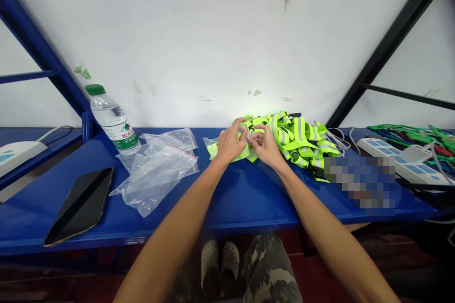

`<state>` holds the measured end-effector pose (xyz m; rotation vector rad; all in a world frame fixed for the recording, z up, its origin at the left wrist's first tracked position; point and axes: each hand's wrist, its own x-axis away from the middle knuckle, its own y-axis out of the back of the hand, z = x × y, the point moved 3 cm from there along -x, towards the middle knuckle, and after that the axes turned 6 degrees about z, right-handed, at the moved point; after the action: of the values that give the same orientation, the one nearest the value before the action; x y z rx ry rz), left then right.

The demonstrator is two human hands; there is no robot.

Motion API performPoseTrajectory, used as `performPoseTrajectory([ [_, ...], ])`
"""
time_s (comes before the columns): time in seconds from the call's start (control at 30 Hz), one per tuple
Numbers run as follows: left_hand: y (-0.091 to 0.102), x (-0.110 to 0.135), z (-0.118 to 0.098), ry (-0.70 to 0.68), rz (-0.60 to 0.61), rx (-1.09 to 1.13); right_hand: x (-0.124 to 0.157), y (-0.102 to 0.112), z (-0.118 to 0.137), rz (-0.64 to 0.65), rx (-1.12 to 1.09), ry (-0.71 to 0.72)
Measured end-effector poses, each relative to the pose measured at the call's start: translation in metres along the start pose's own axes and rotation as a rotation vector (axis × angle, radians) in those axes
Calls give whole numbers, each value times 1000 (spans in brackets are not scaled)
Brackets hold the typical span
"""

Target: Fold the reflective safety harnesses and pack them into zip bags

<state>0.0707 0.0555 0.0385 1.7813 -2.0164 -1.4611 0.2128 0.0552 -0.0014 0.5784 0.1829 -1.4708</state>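
Both hands [230,144] [266,147] pinch a clear bag [248,131] beside yellow straps [300,135] (bottle [114,123], phone [80,206] farther left).

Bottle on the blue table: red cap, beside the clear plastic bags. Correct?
No, the cap is green, not red; the head view shows it. The bottle is on the blue table, beside the clear plastic bags.

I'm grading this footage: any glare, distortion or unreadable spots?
In the head view, reflections cross the phone and whiten the plastic bags; the bottle leans outward, likely wide-angle stretch; a pixelated block masks a patch at right; clear plastic between the left hand and right hand is hard to make out.
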Motion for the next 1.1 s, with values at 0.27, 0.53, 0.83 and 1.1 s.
performPoseTrajectory([
  [0.27,2,-1,5,19,61,-11,1,0,1,-21,12,-25],
  [0.53,6,-2,11,57,24,77,1,0,-1,30,-8,-19],
  [0.83,11,-5,18,91,-107,101,-1,6,-1,21,80,-27],
  [1.1,12,-5,18,117,-96,105,-2,4,-5,7,133,-37],
])
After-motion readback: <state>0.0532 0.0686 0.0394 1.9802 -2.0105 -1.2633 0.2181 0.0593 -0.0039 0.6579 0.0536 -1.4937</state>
